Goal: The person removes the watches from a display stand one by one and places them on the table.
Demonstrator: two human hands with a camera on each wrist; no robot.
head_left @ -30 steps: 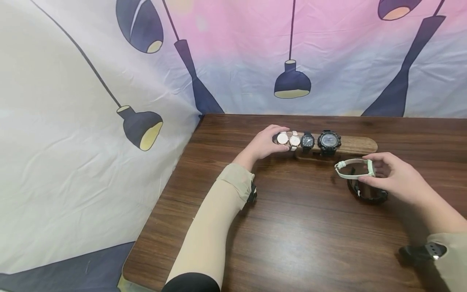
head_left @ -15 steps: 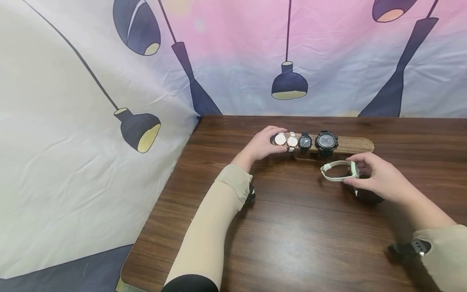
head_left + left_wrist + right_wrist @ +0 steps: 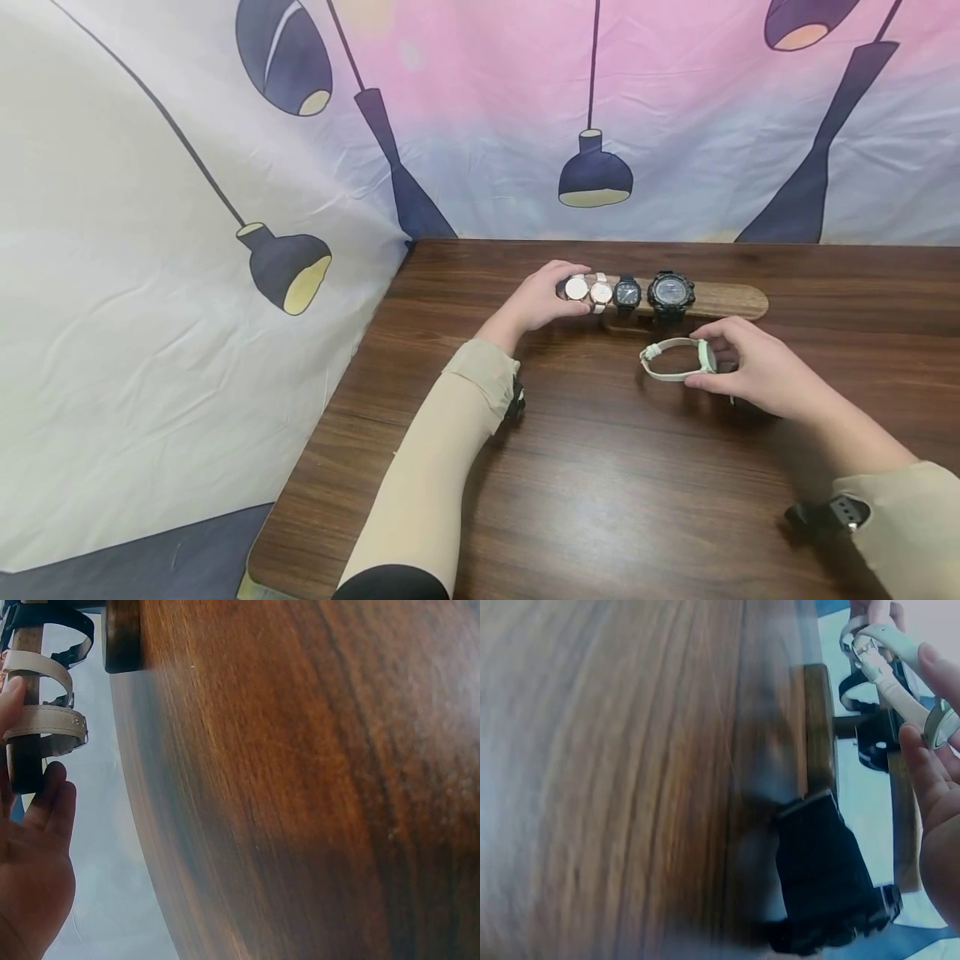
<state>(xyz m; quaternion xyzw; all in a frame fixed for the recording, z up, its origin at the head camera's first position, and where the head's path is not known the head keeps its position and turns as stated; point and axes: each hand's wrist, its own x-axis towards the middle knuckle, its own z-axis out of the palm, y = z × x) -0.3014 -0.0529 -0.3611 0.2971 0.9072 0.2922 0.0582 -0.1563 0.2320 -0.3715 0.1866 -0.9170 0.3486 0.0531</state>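
- Patterned fabric [image 3: 487,175] printed with hanging lamps backs a dark wood-grain counter [image 3: 600,475].
- Near the far edge of the counter, a wooden bar [image 3: 731,300] runs left to right, carrying two white-strapped watches [image 3: 601,293], a square black watch [image 3: 627,292] and a big black watch [image 3: 671,290].
- At the bar's left end, the left hand [image 3: 534,300] grips it, thumb on one side and fingers round the other.
- Between thumb and fingers, the right hand [image 3: 757,368] pinches a pale green watch [image 3: 707,357] by its case, off the counter.
- That watch's strap is a closed loop, its long axis roughly parallel to the bar, buckle end pointing left.
- It sits on the near side of the bar; the bar's right end lies beyond it and rightward, much nearer the right hand than the left.
- Beneath the right hand, a dark-strapped watch [image 3: 825,862] rests on the counter, mostly hidden from the head view.
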